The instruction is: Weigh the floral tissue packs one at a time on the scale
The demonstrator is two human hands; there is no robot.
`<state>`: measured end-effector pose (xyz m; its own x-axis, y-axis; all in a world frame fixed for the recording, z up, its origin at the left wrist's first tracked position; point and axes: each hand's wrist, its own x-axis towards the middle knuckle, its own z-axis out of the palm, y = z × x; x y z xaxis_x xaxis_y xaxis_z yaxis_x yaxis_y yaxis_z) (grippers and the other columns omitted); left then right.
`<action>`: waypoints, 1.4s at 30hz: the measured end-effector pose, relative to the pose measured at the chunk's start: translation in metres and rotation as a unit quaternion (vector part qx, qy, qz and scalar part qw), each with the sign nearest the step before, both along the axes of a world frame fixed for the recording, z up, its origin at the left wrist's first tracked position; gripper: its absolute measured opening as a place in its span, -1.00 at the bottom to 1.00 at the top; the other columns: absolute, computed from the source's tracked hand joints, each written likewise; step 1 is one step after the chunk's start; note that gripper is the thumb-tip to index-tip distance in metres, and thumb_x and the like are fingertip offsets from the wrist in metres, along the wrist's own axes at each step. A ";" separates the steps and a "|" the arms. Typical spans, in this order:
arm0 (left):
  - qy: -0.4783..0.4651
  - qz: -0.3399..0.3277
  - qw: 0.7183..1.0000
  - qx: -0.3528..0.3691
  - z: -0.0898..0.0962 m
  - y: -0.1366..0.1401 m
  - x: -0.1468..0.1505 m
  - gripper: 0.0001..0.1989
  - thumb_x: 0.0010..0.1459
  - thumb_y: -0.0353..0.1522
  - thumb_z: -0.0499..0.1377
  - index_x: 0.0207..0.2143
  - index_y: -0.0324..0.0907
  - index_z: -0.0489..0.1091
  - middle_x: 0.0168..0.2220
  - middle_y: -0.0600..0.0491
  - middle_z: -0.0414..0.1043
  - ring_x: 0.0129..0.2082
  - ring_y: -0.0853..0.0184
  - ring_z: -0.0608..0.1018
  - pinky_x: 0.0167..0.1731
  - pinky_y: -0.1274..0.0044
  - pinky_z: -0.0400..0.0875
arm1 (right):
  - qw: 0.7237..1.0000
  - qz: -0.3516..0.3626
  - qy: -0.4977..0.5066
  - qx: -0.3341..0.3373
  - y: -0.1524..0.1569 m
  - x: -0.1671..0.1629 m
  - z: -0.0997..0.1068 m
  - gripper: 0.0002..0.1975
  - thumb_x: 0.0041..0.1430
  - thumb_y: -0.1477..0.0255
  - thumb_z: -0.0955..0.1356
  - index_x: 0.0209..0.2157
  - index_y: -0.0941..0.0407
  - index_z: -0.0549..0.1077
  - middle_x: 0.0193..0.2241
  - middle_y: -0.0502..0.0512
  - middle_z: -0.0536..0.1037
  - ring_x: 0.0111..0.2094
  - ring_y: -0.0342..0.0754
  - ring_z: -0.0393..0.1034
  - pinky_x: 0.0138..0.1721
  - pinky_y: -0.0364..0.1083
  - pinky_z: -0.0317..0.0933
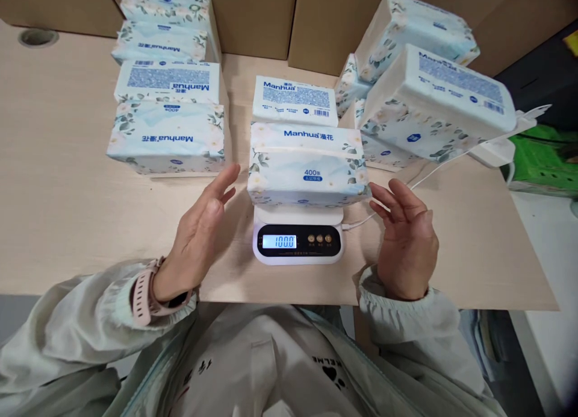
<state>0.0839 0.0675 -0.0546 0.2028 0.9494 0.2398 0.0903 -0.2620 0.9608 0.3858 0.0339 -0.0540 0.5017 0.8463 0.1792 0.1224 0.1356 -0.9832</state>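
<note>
A floral tissue pack (307, 164) lies on the white digital scale (300, 242), whose lit display reads 100.0. My left hand (194, 242) is beside the pack's left end, fingers stretched and slightly apart, holding nothing. Off the pack's right end, my right hand (406, 242) hovers with its fingers spread and loosely bent, also holding nothing. Its fingertips come close to the pack; whether they touch it I cannot tell. Directly behind the weighed pack, another tissue pack (295, 103) shows its printed barcode side.
Several tissue packs are stacked on the left (169, 131), and more pile up on the right (438, 97). Brown cardboard boxes (253, 19) line the back of the wooden table (58, 164). A white cable (361, 223) runs from the scale. Something green (546, 164) sits at far right.
</note>
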 end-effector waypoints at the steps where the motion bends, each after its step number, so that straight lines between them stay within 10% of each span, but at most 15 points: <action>1: -0.001 0.000 1.000 0.001 0.001 0.000 0.001 -0.51 0.60 -0.09 0.01 0.48 0.23 0.32 0.55 0.21 0.23 0.59 0.05 0.24 0.57 0.14 0.26 | 1.000 -0.001 0.005 0.002 0.000 0.000 0.000 -0.45 0.44 -0.09 0.27 0.12 -0.03 0.62 0.11 0.15 0.69 0.27 0.18 0.55 0.36 0.29 0.28; 26: 0.010 -0.013 1.000 -0.002 0.003 0.001 0.002 -0.53 0.59 -0.09 0.06 0.47 0.34 0.31 0.54 0.31 0.24 0.60 0.02 0.22 0.59 0.04 0.24 | 0.999 0.045 -0.015 -0.012 -0.005 0.003 -0.005 -0.43 0.48 -0.08 0.25 0.18 -0.02 0.63 0.16 0.16 0.71 0.30 0.20 0.54 0.44 0.36 0.24; 33: 0.063 -0.085 0.994 0.030 0.013 0.011 0.012 -0.39 0.59 -0.06 0.04 0.59 0.29 0.03 0.63 0.27 -0.01 0.65 0.04 0.04 0.66 0.10 0.01 | 0.983 0.158 -0.091 -0.004 0.007 0.003 -0.008 -0.36 0.48 -0.07 0.27 0.45 -0.15 0.38 0.49 -0.01 0.40 0.56 0.15 0.20 0.64 0.28 -0.02; 42: -0.017 0.000 0.977 0.212 0.049 0.048 0.005 -0.44 0.53 -0.09 0.20 0.50 0.16 0.29 0.53 0.27 0.26 0.62 -0.01 0.16 0.66 0.10 0.00 | 0.921 0.344 -0.181 0.012 0.040 -0.030 0.058 -0.15 0.42 -0.18 0.27 0.59 -0.25 0.01 0.63 -0.25 -0.01 0.68 0.08 -0.23 0.68 0.17 -0.17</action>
